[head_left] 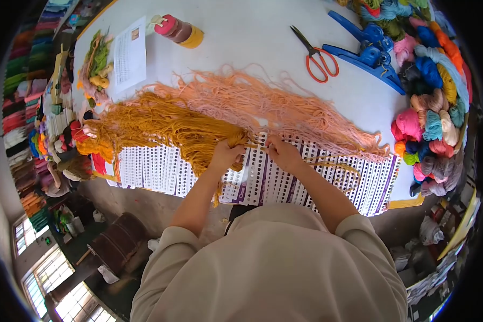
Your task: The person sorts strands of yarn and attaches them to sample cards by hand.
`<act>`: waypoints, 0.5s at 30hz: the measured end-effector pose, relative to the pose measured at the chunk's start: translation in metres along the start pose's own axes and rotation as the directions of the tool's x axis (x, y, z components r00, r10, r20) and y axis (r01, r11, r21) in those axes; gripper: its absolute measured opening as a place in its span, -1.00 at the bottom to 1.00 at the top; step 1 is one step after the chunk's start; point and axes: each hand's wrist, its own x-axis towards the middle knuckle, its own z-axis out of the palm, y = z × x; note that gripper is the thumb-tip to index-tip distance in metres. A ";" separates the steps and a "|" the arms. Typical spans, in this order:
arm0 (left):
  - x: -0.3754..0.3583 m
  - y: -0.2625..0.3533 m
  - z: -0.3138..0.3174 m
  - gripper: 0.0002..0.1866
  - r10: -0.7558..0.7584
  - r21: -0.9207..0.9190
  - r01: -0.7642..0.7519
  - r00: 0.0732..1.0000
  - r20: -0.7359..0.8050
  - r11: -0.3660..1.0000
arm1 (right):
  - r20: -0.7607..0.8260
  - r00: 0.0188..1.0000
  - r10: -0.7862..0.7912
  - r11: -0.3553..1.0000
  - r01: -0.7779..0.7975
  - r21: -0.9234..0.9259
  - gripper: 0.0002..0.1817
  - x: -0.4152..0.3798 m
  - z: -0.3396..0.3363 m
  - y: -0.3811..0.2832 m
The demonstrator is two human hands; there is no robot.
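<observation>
A thick bundle of mustard-gold yarn lies across the left and middle of the table. My left hand is closed around its gathered right end. Just to the right, my right hand is closed in a pinch on a few strands of the same yarn, which run between the two hands. A loose gold tail curls out beyond my right wrist. Under both hands lie white cards with rows of round holes. Behind them spreads a long heap of peach-pink yarn.
Red-handled scissors and blue clamp-like tools lie at the back right. A pink-capped bottle and a printed sheet are at the back left. Colourful yarn skeins crowd the right edge. A rusty drum stands below left.
</observation>
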 end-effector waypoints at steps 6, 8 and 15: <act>-0.002 -0.005 0.013 -0.88 -0.130 -0.208 0.124 0.991 -0.017 0.970 | -0.003 1.000 -0.027 0.999 0.027 -0.029 -0.75 -0.001 0.001 -0.001; 0.002 -0.012 0.018 -0.82 0.011 -0.059 -0.014 0.998 -0.054 0.998 | -0.013 1.000 -0.028 0.999 0.028 -0.019 -0.73 -0.002 0.002 -0.002; -0.026 0.026 0.033 -0.81 -0.200 -0.329 0.300 0.931 0.304 0.895 | -0.040 0.998 -0.047 0.998 0.045 -0.051 -0.73 -0.001 0.003 -0.003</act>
